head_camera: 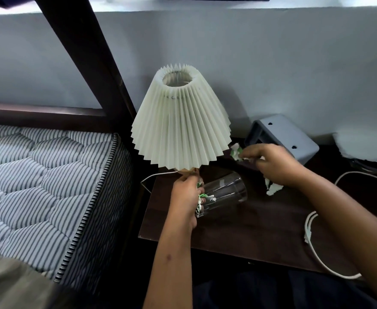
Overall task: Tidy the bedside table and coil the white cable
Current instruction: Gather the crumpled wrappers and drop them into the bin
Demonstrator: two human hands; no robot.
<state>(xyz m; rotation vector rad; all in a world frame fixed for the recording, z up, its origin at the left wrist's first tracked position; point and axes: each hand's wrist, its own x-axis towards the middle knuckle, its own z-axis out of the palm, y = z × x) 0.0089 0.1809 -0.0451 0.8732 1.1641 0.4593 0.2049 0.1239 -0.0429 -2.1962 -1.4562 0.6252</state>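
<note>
**Plainly, both hands were busy at the bedside table**

Seen from the head camera, the left hand (186,197) reached in from below with the forearm rising almost straight up the frame. Its fingers were curled round the narrow end of a clear glass (225,190), which lay tipped nearly on its side with the wider end pointing right. Green and white paper scraps (199,197) were bunched between that hand and the glass. Whether the glass touched the table could not be told.

The right hand (272,166) came in from the lower right, its arm crossing the dark bedside table (238,230). The wrist was bent left and the fingertips pinched a crumpled paper scrap (236,152) just beside the edge of the lamp shade (181,126). Another torn scrap (272,189) lay on the table under that wrist.

The white cable (312,237) lay loose on the right side of the table, well apart from both hands, looping past the front edge. A grey box (283,139) stood behind the right hand, against the wall. A striped mattress (38,179) lay to the left.
</note>
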